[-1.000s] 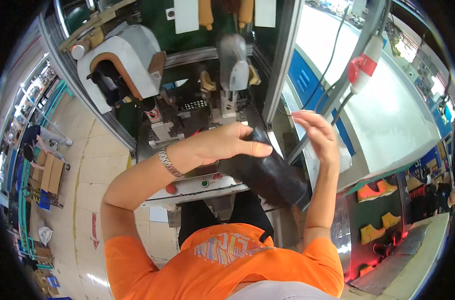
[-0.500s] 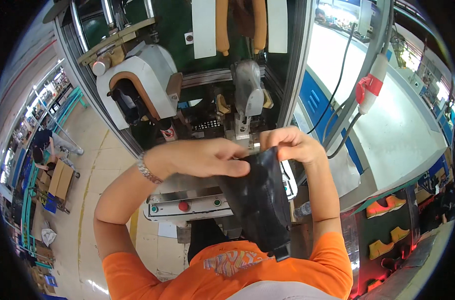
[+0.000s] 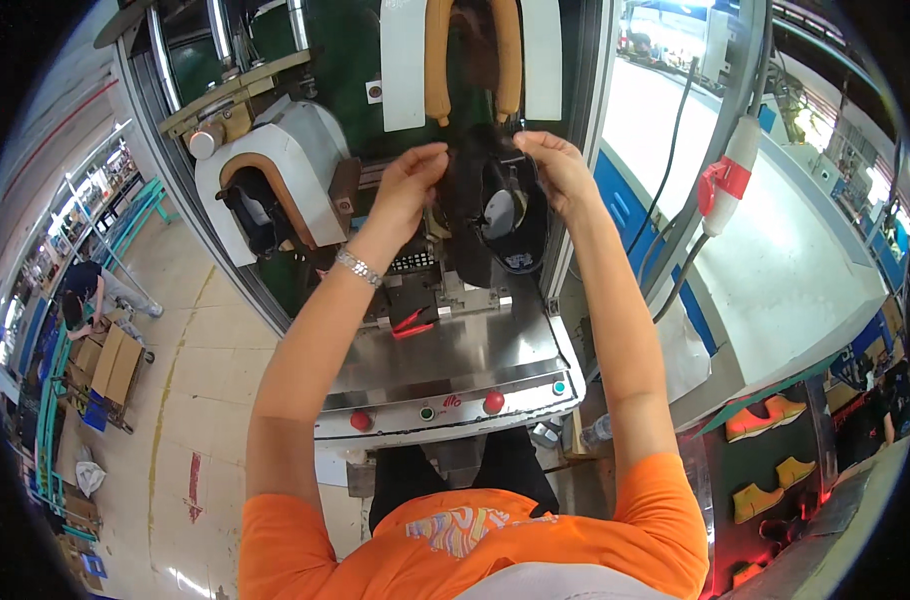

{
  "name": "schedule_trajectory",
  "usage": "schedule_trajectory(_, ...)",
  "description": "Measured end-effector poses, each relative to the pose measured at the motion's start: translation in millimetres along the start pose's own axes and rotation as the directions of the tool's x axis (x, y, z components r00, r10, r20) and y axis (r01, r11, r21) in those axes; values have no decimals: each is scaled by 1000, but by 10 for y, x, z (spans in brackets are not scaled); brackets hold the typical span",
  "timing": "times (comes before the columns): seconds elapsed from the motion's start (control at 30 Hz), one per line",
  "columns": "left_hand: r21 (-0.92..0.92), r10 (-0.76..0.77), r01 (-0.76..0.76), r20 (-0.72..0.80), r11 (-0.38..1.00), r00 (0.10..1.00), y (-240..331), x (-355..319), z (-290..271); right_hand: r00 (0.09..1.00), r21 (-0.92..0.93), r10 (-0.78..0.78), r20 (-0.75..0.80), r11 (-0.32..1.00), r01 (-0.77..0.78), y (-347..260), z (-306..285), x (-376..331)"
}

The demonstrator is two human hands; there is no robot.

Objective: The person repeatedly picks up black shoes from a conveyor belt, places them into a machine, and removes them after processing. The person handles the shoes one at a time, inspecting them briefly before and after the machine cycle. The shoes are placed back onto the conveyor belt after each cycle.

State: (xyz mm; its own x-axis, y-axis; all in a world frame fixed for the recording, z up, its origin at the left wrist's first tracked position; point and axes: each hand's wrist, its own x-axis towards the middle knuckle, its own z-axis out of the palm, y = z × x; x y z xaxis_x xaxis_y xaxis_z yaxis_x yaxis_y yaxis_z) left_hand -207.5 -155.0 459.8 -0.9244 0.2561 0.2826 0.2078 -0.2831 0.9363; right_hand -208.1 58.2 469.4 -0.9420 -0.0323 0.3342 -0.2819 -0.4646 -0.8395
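Observation:
A black leather shoe upper (image 3: pixel 467 215) hangs over the right-hand mould of the machine, its opening facing me with a light patch inside. My left hand (image 3: pixel 410 188) pinches its left edge with fingers closed. At the upper's right edge, my right hand (image 3: pixel 558 170) is also closed, thumb and fingers on the rim. The metal mould is hidden behind the leather. Left of my hands, another black upper (image 3: pixel 255 215) sits inside a brown horseshoe-shaped pad (image 3: pixel 293 195) in a white clamp. A second, tan horseshoe-shaped pad (image 3: pixel 438 70) hangs just above my hands.
Red-handled snips or pliers (image 3: pixel 413 325) lie on the metal ledge below the moulds. The front panel (image 3: pixel 455 420) carries red and green buttons. A red-and-white plug (image 3: pixel 730 180) hangs at right. Orange and yellow shoe parts (image 3: pixel 760 420) lie on a rack at lower right.
Both hands have moved forward and up, away from my body, carrying the black upper from before my chest onto the right-hand mould. The ledge and its red-handled tool are now uncovered.

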Motion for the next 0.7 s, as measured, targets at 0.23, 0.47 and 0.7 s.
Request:
schedule_trajectory(0.23, 670, 619, -398, -119, 627, 776, -274, -209, -92, 989, -179, 129, -79, 974, -141, 613, -272, -357)
schedule_trajectory(0.47, 724, 663, -690, 511, 13, 548, -233, -1418, 469, 921, 399, 309, 237, 833, -383, 1897, -454, -971)
schedule_trajectory(0.7, 675, 690, -732, 484, 98, 538, -393, -1158, 588, 953, 614, 171, 251, 733, -293, 2523, -620, -600)
